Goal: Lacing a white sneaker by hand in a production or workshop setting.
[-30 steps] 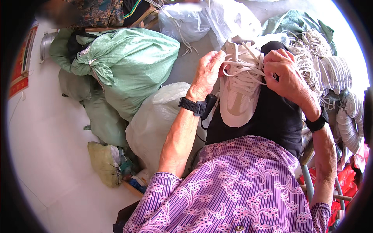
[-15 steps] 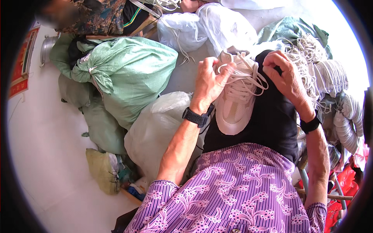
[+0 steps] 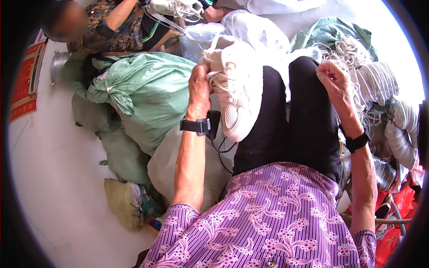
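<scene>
My left hand (image 3: pixel 199 87) is closed on a white lace-up sneaker (image 3: pixel 245 100), gripping it along the side by the laces. The shoe is raised over my left thigh, its toe pointing toward me and its side turned to the right. White laces (image 3: pixel 220 82) run through its eyelets, and a loop rises at the collar. Beside my right knee, my right hand (image 3: pixel 333 76) has its fingers curled together. Whether anything small is pinched in them I cannot make out. A bundle of white shoelaces (image 3: pixel 351 56) lies just past that hand.
Stuffed green sacks (image 3: pixel 147 85) and a whitish plastic bag (image 3: pixel 178 163) stand on my left. Ahead are clear plastic bags (image 3: pixel 254 29). Hanks of white laces (image 3: pixel 380 85) pile up on the right. Another person (image 3: pixel 120 27) sits at the upper left near another white sneaker (image 3: pixel 174 8).
My left hand has taken hold of the sneaker, lifted it off my lap and carried it left, turning it. My right hand has come away from the laces, staying near my right knee.
</scene>
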The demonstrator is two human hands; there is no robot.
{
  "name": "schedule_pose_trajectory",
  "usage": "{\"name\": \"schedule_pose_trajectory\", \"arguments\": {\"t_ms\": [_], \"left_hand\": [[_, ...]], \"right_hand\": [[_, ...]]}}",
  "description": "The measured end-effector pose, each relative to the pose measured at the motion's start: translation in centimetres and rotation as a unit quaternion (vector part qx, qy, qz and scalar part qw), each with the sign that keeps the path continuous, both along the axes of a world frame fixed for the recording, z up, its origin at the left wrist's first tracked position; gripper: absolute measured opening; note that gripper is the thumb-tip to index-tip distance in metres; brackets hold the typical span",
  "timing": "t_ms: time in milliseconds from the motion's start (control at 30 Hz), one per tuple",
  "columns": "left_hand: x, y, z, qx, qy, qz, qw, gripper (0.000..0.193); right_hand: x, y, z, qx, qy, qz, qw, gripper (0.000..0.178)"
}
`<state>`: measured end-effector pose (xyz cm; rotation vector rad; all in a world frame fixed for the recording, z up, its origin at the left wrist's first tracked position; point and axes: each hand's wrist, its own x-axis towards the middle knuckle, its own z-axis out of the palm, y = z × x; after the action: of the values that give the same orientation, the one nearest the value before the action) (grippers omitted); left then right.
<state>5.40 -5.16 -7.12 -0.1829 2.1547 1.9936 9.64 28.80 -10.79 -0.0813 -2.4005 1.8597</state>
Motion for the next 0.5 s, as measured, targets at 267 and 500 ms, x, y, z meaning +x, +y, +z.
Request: {"name": "schedule_pose_trajectory", "arguments": {"t_ms": [267,500], "left_hand": [[0.1,-8.7,3.5,-0.167,0.28,0.154,0.933,0.038],[1.8,-8.7,14.2,0.11,0.135,0.118,0.978,0.044]], "right_hand": [[-1.5,-3.2,2.3,0.039,0.034,0.072,0.996,0.009],[-2.8,-8.3,5.7,-0.006,-0.034,0.162,0.986,0.015]]}}
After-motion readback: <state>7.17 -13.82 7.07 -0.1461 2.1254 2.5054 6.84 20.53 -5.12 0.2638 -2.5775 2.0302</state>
